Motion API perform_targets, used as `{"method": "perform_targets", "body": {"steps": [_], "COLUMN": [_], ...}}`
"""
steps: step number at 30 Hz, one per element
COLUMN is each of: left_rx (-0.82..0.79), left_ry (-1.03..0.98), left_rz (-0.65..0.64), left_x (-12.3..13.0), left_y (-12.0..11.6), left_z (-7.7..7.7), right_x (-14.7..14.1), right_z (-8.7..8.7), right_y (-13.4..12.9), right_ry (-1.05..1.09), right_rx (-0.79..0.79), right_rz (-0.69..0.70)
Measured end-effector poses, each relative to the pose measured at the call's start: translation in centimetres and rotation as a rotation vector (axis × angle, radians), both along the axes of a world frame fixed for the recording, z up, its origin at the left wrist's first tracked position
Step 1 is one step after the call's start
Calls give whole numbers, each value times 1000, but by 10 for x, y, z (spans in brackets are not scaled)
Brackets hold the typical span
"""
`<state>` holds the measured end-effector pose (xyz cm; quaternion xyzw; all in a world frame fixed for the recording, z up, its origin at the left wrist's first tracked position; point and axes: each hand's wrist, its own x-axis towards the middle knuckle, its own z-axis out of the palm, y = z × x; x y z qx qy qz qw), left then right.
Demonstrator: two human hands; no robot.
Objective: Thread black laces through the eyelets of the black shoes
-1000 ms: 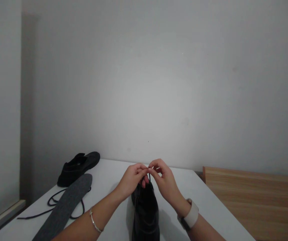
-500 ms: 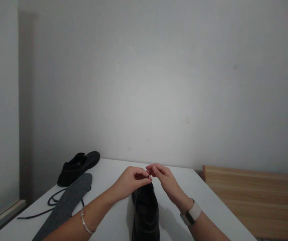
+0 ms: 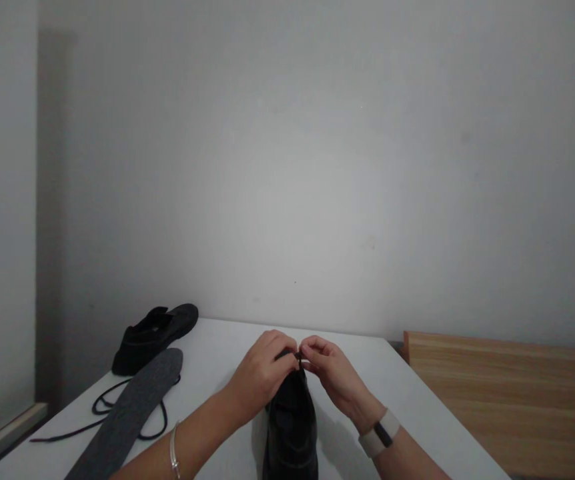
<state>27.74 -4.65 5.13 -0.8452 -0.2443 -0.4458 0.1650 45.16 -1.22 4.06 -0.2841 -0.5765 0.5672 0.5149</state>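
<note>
A black shoe (image 3: pixel 292 427) stands in front of me on the white table, its heel end nearest. Over its far part, my left hand (image 3: pixel 266 367) is closed, with thumb and fingertips at a thin dark shoelace (image 3: pixel 300 359). From the other side, my right hand (image 3: pixel 331 367) pinches the same lace, its fingertips almost touching those of the left. The shoe's front is mostly hidden behind the hands.
On the left of the white table (image 3: pixel 367 373) lies another black shoe (image 3: pixel 155 337). A grey insole (image 3: pixel 135 407) rests in front of it, over a loose black shoelace (image 3: pixel 70 435). A wooden board (image 3: pixel 507 400) stands beyond the right edge, and a wall rises behind.
My right hand has come down and closed at the lace beside my left fingertips. My left hand has turned a little, its fingers curling more over the shoe.
</note>
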Motion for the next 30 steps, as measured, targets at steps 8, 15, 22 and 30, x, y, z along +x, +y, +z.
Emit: {"method": "perform_targets", "body": {"steps": [8,15,22,30], "left_rx": [-485,-643,-800,-922], "left_ry": [-185,-569,-751,-539], "left_rz": [-131,-58,-125,-243], "left_x": [-28,-10,22,8], "left_y": [-26,-8,16,1], "left_z": [-24,4,4,-10], "right_x": [24,-7,-10,-7], "right_z": [-31,-1,16,4], "right_y": [24,-10,-28,-19], "right_ry": [-24,101,-145,-99], "right_rx": [-16,89,110,98], "right_rz": [-390,2,85,-4]}}
